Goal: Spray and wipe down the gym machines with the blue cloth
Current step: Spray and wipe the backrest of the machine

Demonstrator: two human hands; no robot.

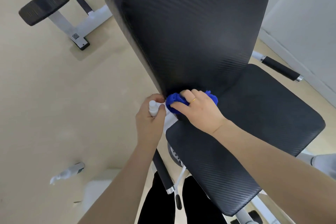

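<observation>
Right hand (197, 110) is pressing the bunched blue cloth (174, 101) into the crease where the tall black backrest (187, 29) meets the seat pad (254, 123), fingers curled over the cloth, at the crease's left end. Left hand (149, 120) is gripping a small white spray bottle (153, 108) upright just beside the cloth, off the bench's left edge, so it is crowding any stroke leftward. Backrest's long axis is running up and away from the cloth; my guess is the wipe wants to go up along it or rightward across the crease, where open padding is lying free.
</observation>
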